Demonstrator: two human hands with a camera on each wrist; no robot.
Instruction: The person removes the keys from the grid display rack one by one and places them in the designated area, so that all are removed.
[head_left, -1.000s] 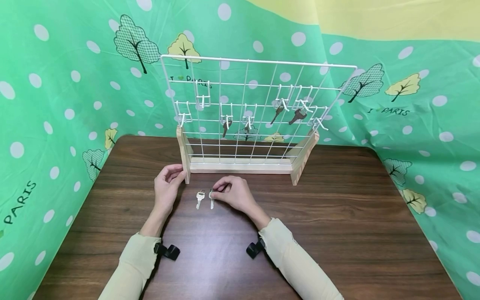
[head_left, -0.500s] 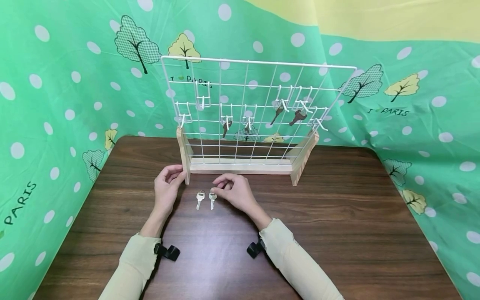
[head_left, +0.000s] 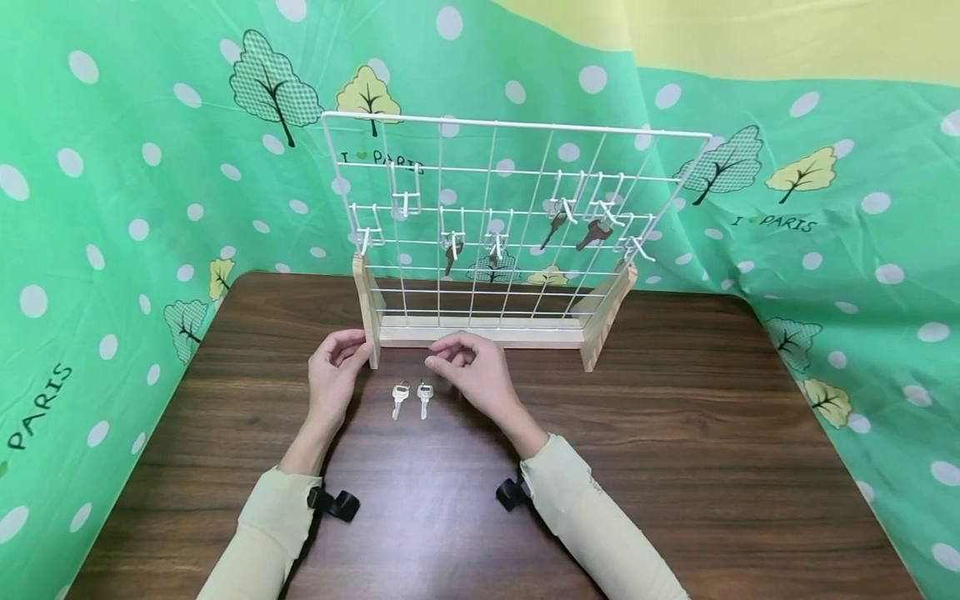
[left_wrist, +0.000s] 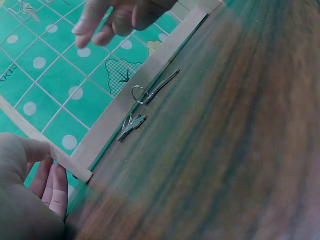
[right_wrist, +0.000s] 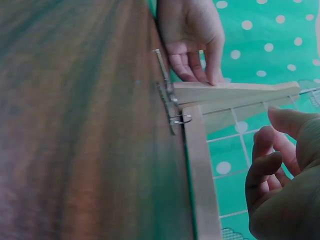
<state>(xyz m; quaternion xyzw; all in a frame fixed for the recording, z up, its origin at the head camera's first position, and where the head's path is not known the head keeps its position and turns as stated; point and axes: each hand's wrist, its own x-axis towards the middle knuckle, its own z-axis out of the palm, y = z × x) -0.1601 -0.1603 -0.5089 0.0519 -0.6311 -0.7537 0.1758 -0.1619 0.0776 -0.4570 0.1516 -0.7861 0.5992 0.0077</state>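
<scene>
Two silver keys with small rings lie side by side on the table: the left key and the right key. My right hand hovers just beyond and right of them, fingers loosely bent; the right wrist view shows nothing between thumb and fingertips. At the rack's left end, my left hand grips the wooden side leg, thumb on one face and fingers on the other, as the left wrist view confirms.
A white wire grid rises from the wooden base bar and carries several white hooks. Darker keys hang there, among them a key and a broader key. Polka-dot green cloth stands behind the brown table.
My right thumb and fingers have left the right-hand key, and the hand has moved up and slightly right. That key now lies uncovered. The left hand and rack stay put.
</scene>
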